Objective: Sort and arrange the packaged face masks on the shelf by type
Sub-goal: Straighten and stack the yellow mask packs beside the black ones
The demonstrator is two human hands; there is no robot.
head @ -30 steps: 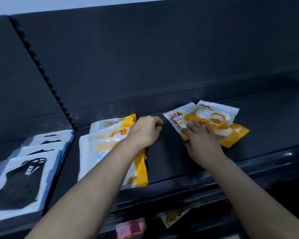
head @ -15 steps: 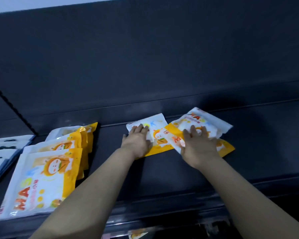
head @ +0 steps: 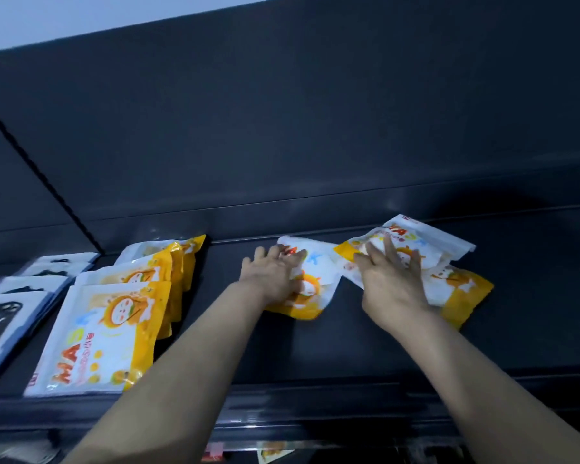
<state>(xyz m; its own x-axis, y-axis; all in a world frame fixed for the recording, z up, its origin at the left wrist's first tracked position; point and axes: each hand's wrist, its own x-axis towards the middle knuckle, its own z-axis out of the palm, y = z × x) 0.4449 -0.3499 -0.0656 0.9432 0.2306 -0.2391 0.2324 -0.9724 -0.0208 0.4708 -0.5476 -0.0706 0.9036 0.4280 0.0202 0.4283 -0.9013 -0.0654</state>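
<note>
L hand (head: 275,276) flat, unclenched, on mask pack (head: 322,284); R hand (head: 392,286) likewise on overlapped packs (head: 456,283).

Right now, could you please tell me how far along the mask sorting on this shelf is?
Done: the black-mask packs sit stacked at far left, and the yellow row lies overlapped beside them. In hand: the left hand presses one loose yellow pack, the right hand the crossed yellow pile next to it. Left: those loose packs lie apart from the yellow row, so they likely need squaring and joining.
</note>
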